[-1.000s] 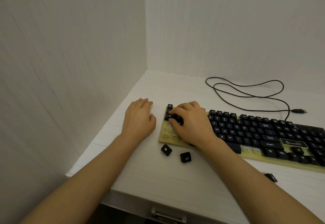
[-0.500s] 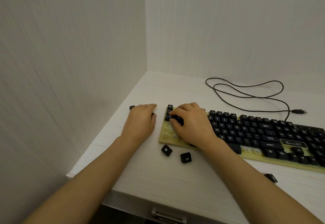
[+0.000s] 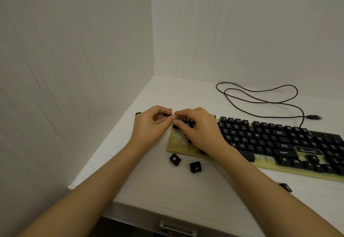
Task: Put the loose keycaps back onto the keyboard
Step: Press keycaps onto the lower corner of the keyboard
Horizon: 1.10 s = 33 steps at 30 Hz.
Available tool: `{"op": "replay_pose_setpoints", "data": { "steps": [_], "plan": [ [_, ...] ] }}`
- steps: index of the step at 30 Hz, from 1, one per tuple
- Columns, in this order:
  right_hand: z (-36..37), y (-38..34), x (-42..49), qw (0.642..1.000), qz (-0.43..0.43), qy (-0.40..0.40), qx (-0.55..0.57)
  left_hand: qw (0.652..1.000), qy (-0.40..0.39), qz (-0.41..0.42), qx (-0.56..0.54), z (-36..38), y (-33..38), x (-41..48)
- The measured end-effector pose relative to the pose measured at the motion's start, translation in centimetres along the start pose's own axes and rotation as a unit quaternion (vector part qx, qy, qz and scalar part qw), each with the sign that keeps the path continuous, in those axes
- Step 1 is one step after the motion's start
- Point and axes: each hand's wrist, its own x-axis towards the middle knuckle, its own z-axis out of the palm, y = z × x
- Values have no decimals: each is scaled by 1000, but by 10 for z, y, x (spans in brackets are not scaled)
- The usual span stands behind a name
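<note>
A keyboard [image 3: 264, 166] with a yellowish base and black keys lies on the white desk; its left end shows several bare sockets [image 3: 176, 138]. My left hand [image 3: 150, 127] pinches a small black keycap [image 3: 168, 114] between thumb and fingertips, just off the keyboard's top left corner. My right hand [image 3: 200, 130] rests on the keyboard's left keys, its index fingertip meeting the held keycap. Loose keycaps lie on the desk: a Windows keycap [image 3: 175, 159], an ALT keycap [image 3: 195, 167], one behind my left hand [image 3: 138, 114], and one in front of the keyboard [image 3: 285, 187].
The keyboard's black cable [image 3: 260, 100] loops over the back of the desk and ends in a USB plug [image 3: 314, 117]. Walls close the desk on the left and at the back. A drawer handle [image 3: 176, 229] sits below the desk's front edge.
My left hand, which lay flat on the desk, has lifted and now pinches a keycap beside the keyboard's corner. My right index finger has moved left to meet it.
</note>
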Motion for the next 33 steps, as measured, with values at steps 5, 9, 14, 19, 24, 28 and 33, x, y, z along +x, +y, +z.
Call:
{"op": "replay_pose_setpoints", "data": {
  "steps": [5,9,14,19,24,28,33],
  "plan": [
    [-3,-4,0,997,39,13,63,999,-34,42,3,-3,0,-1],
    [-6,-6,0,997,29,11,71,999,-41,25,5,-5,0,0],
    [-15,-1,-3,999,-34,-29,6,996,-85,-28,-5,-13,-3,-2],
    [-12,2,-8,999,-28,-28,-5,995,-90,-36,6,-13,-2,-2],
    [-4,9,-10,996,-59,-6,-63,994,-98,-11,48,-12,-4,-3],
    [2,13,-12,986,-113,21,-118,980,-102,89,145,-13,-11,-4],
    [5,15,-13,980,-137,27,-145,954,-118,174,213,-13,-21,-3]
  ]
}}
